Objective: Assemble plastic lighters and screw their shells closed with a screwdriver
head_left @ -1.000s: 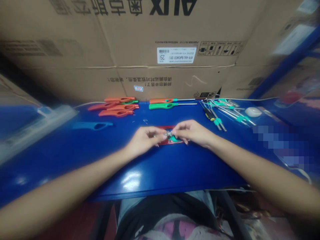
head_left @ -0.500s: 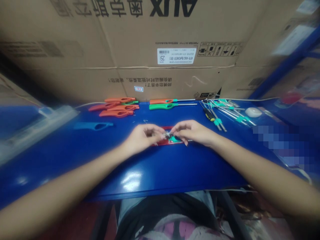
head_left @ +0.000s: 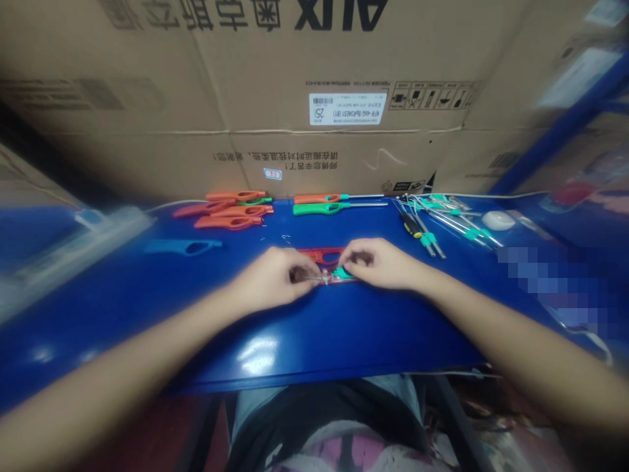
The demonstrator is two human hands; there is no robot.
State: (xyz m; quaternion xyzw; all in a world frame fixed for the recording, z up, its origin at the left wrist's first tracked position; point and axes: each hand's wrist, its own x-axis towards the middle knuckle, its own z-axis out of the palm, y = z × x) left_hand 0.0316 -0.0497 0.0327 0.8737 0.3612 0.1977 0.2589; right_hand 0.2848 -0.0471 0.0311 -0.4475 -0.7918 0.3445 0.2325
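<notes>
In front of me lies an open red lighter shell half with a teal plastic piece and small pale parts in it. My left hand is closed at the shell's left end, finger and thumb pinched by the small parts; what sits between the tips is too small to make out. From the right, my right hand is closed on the teal piece, with the fingertips partly hiding it. Just behind, a second red lighter shell half lies flat, its right part covered by my right hand.
Orange-red lighter handles and a blue handle lie left. Behind are a green lighter and an orange lighter. Metal rods with teal pieces and a black-yellow screwdriver lie right. A cardboard wall backs the table.
My hands have moved slightly apart from where they met over the small parts. My left hand has shifted a little left and down, showing more of the rear red shell.
</notes>
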